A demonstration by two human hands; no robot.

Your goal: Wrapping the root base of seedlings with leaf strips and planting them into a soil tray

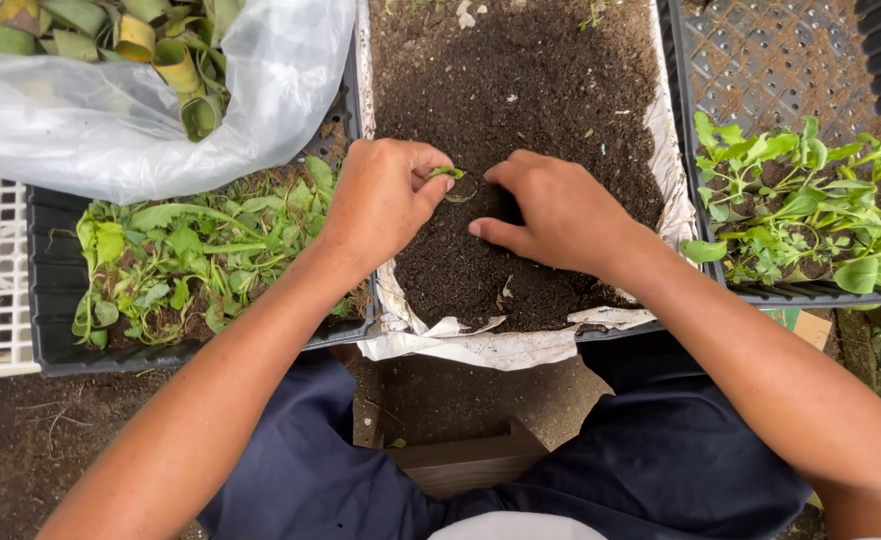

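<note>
Two hands in dark soil tray [521, 60]: left hand [381, 200] pinches tiny green seedling [447, 173], right hand [551, 215] curled, empty, pressing soil. Risk: squeezing too hard could snap stem.

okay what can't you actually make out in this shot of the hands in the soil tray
- Seedling roots, head view: hidden by the left hand fingertips and soil.
- Right hand fingertips: curled into the soil, hidden.
- Soil tray far end: cut off by the top edge.
- Plastic bag contents: partly veiled, cropped.
</note>
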